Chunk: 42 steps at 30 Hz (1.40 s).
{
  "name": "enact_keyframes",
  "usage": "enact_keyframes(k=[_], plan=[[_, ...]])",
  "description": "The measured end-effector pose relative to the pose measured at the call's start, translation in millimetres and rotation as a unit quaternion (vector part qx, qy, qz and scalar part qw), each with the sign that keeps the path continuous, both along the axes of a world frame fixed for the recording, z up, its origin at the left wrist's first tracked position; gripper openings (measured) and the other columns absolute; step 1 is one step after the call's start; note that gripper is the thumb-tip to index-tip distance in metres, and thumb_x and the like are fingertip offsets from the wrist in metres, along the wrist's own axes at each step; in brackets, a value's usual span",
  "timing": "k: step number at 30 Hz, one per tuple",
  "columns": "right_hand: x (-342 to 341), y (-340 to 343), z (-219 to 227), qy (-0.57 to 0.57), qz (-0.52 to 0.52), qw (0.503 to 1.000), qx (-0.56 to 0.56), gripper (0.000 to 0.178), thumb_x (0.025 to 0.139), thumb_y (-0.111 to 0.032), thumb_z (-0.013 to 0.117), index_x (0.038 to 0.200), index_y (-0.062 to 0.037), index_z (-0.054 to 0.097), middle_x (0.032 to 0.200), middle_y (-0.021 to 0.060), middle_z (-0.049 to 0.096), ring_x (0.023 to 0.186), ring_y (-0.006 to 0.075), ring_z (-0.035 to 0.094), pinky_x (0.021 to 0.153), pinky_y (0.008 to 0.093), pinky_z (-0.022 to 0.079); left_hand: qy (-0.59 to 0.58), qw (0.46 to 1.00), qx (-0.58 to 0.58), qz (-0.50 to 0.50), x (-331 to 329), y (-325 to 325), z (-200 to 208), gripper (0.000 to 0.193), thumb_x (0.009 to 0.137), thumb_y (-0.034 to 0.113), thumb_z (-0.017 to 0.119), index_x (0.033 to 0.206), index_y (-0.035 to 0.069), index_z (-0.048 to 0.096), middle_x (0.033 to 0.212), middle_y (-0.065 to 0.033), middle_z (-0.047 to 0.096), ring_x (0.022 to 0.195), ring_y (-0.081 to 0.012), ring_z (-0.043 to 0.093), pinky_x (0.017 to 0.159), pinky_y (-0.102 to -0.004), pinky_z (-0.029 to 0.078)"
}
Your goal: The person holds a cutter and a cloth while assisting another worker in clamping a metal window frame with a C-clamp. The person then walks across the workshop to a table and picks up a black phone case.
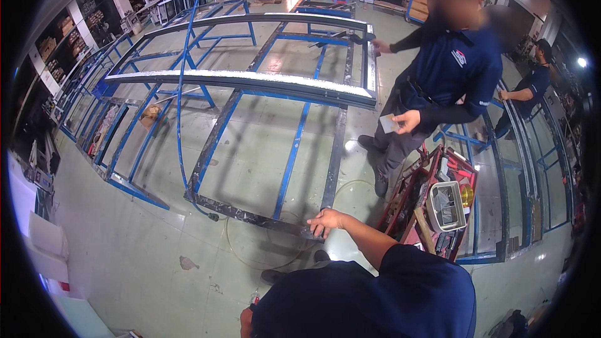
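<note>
While the person leans over the work from the lower edge of the view, the right hand [325, 220] rests on the near end rail of a large metal frame [250, 81], fingers spread and laid over the rail's end, pressing on it rather than clamped around it. The left hand [246, 322] is mostly hidden behind the person's dark blue shirt at the bottom edge; only a small part shows, and whether it is apart or together cannot be told.

The metal frame lies across blue steel trestles [291, 156] above the workshop floor [138, 244]. It is long and rectangular, with grey rails and a pale, bright strip along its upper faces. A blue hose [181, 87] hangs down across the frame's left part and ends near the floor just beside the frame's near left corner. A thin yellowish cable [235, 247] loops on the floor below the right hand.

To the right of the hand stands a red tool trolley [432, 203] carrying a grey tray and a wooden-handled tool. A co-worker [438, 81] in a dark blue shirt stands at the frame's right side, one hand on its far corner, the other holding a small pale card. Another person [532, 84] works further right among more frames.
</note>
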State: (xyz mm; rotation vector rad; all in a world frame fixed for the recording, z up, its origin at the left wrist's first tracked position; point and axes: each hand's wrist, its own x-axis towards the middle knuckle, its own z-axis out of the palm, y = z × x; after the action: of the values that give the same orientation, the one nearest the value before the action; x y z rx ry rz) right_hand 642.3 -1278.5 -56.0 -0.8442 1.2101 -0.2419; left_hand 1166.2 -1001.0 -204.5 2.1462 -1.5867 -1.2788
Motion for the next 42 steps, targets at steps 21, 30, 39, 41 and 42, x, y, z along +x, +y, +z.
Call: enact_keyframes(k=[21, 30, 39, 41, 42], plan=[[1.9, -2.0, -6.0, 0.001, 0.02, 1.0, -0.001, 0.05, 0.094, -0.047, 0.06, 0.102, 0.0016, 0.068, 0.09, 0.0171, 0.072, 0.065, 0.0253, 0.069, 0.059, 0.0344, 0.059, -0.076, 0.985, -0.017, -0.151, 6.5, -1.0, -21.7, 0.058, 0.081, 0.065, 0.052, 0.085, 0.008, 0.064, 0.08, -0.0215, 0.066, 0.081, -0.0444, 0.064, 0.062, -0.0525, 0.047], [2.0, -2.4, -6.9, -0.011, 0.004, 1.0, 0.005, 0.05, 0.092, -0.044, 0.064, 0.103, 0.0045, 0.068, 0.091, 0.0205, 0.072, 0.063, 0.029, 0.07, 0.058, 0.0362, 0.059, -0.049, 0.988, -0.035, -0.143, 4.5, 2.0, -16.4, 0.056, 0.082, 0.062, 0.05, 0.086, 0.008, 0.064, 0.083, -0.0218, 0.066, 0.083, -0.0442, 0.064, 0.063, -0.0525, 0.047], [-0.4, -3.0, -4.0, -0.005, 0.015, 1.0, 0.004, 0.051, 0.092, -0.044, 0.064, 0.105, 0.0054, 0.068, 0.092, 0.0213, 0.072, 0.064, 0.0294, 0.07, 0.059, 0.0369, 0.06, -0.035, 0.995, -0.009, -0.098, -5.4, 11.1, -9.2, 0.056, 0.084, 0.059, 0.049, 0.091, 0.006, 0.066, 0.09, -0.0226, 0.067, 0.089, -0.0446, 0.064, 0.07, -0.0515, 0.049], [-0.8, -3.5, -2.5, 0.001, 0.02, 1.0, -0.001, 0.052, 0.092, -0.044, 0.063, 0.105, 0.0063, 0.067, 0.092, 0.0216, 0.072, 0.064, 0.0295, 0.07, 0.061, 0.0371, 0.06, -0.058, 0.994, 0.016, -0.097, -10.7, 11.7, -7.5, 0.056, 0.083, 0.059, 0.05, 0.092, 0.006, 0.066, 0.091, -0.0229, 0.067, 0.09, -0.0445, 0.064, 0.071, -0.0512, 0.049], [0.1, -4.1, -1.4, -0.002, 0.027, 1.0, 0.001, 0.052, 0.092, -0.044, 0.063, 0.105, 0.0063, 0.067, 0.092, 0.0216, 0.072, 0.064, 0.0295, 0.07, 0.061, 0.0371, 0.06, -0.079, 0.991, 0.039, -0.097, -13.3, 15.9, -5.7, 0.056, 0.083, 0.059, 0.051, 0.093, 0.006, 0.066, 0.092, -0.0231, 0.067, 0.092, -0.0443, 0.064, 0.072, -0.0509, 0.05]])
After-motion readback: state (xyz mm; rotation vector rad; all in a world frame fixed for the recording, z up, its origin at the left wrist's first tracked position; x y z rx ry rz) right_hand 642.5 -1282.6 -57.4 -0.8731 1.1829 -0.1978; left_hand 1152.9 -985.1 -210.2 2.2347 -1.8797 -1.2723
